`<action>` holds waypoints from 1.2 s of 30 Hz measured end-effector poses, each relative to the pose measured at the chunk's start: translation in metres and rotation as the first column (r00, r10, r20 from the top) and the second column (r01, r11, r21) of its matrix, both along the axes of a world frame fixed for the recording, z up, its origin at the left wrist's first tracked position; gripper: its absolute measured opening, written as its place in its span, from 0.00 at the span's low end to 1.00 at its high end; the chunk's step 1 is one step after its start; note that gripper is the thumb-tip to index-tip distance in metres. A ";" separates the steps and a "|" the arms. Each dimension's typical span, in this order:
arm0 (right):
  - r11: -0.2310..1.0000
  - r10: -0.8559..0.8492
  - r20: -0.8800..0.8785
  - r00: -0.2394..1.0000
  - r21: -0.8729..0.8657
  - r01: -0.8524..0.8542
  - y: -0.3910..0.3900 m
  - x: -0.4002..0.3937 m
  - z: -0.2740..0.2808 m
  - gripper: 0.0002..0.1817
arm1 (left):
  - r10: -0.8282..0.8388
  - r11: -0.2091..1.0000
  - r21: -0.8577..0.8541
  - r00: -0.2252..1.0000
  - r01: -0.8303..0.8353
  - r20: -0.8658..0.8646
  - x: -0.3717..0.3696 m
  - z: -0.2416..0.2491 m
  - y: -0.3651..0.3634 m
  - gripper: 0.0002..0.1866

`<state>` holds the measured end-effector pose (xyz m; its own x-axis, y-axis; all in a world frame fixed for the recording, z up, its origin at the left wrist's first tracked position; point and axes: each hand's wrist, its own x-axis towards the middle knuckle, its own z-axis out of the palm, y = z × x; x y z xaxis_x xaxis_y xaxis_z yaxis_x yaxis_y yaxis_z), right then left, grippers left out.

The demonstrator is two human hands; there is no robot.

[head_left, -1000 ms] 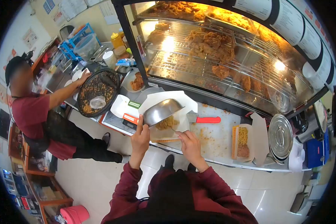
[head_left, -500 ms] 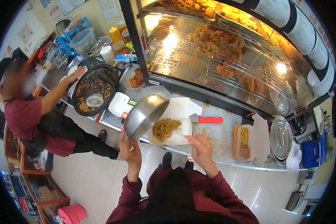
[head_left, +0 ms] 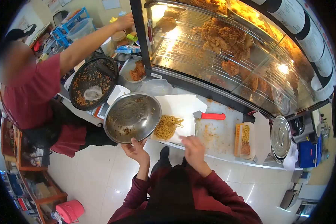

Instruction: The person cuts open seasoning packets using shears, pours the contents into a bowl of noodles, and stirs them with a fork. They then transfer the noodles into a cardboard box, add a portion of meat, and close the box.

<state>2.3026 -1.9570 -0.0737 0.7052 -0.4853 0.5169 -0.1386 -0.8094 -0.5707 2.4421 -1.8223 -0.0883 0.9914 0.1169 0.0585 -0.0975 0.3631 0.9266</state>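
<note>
My left hand (head_left: 136, 150) grips the rim of a steel mixing bowl (head_left: 132, 117) from below. The bowl is tipped toward me, so its inside shows, smeared with brown sauce and crumbs. Right beside it lies an open white takeaway box (head_left: 184, 128) with a heap of yellow-brown noodles (head_left: 168, 127). My right hand (head_left: 195, 152), blurred by motion, is just in front of the box's near right corner. Its fingers are curled together, and what they hold, if anything, is not clear. A red-handled knife (head_left: 212, 116) lies behind the box's right side.
A glass warming cabinet (head_left: 220, 56) with fried chicken stands behind the counter. To the right are a second noodle box (head_left: 245, 140) and steel lids (head_left: 280, 136). At left, a co-worker's arm (head_left: 86, 44) reaches over a black pan (head_left: 91, 84) of crumbs.
The bowl has tipped from facing away, over the noodles, to facing me, and moved left. My right hand has drawn slightly back. The co-worker's arm has reached toward the cabinet.
</note>
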 end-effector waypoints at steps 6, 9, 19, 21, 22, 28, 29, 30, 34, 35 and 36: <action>0.983 -0.182 0.068 0.981 0.033 0.180 -0.007 -0.010 0.008 0.12 | -0.077 0.995 -0.065 0.992 0.070 -0.099 0.002 -0.011 -0.002 0.12; 0.938 -0.322 -0.041 0.946 0.121 0.324 -0.011 -0.008 -0.005 0.10 | -0.091 0.994 -0.064 0.991 0.085 -0.101 0.002 -0.013 -0.003 0.16; 0.947 -0.212 0.030 0.977 0.254 0.198 -0.002 -0.020 0.035 0.07 | -0.057 0.998 0.007 0.996 0.057 -0.072 0.006 -0.016 0.015 0.12; 0.898 -0.226 0.027 0.974 0.392 0.198 -0.004 -0.020 0.040 0.07 | -0.065 0.995 0.074 0.997 0.067 -0.036 0.009 -0.008 0.024 0.12; 0.920 -0.190 0.043 0.981 0.357 0.163 -0.005 -0.017 0.039 0.06 | -0.069 0.992 0.105 0.997 0.072 -0.034 0.010 -0.003 0.029 0.11; 0.994 0.082 0.038 0.996 0.069 -0.085 -0.009 0.001 0.033 0.06 | -0.038 0.980 0.200 0.997 0.024 0.066 0.002 0.027 0.042 0.09; 0.992 0.122 0.001 0.993 0.043 -0.122 -0.010 0.004 0.039 0.06 | -0.014 0.977 0.211 0.997 -0.003 0.080 0.000 0.030 0.042 0.08; 0.987 0.159 -0.037 0.987 0.022 -0.158 -0.009 0.006 0.045 0.07 | 0.000 0.971 0.238 0.995 -0.025 0.104 0.001 0.028 0.046 0.08; 0.985 0.159 -0.002 0.987 -0.060 -0.159 -0.018 0.019 0.069 0.05 | 0.055 0.959 0.269 0.988 -0.092 0.143 0.006 0.025 0.061 0.08; 0.988 0.142 -0.003 0.990 -0.063 -0.142 -0.021 0.021 0.071 0.06 | 0.071 0.960 0.261 0.988 -0.105 0.140 0.006 0.026 0.061 0.08; 0.990 0.124 -0.004 0.992 -0.068 -0.124 -0.023 0.023 0.073 0.06 | 0.078 0.962 0.248 0.987 -0.111 0.142 0.005 0.029 0.060 0.08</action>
<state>2.3251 -1.9796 -0.0009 0.7579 -0.3579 0.5454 -0.0347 -0.8570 -0.5141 2.4469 -1.7621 -0.0594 0.9584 0.1741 0.2262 -0.2458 0.1009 0.9640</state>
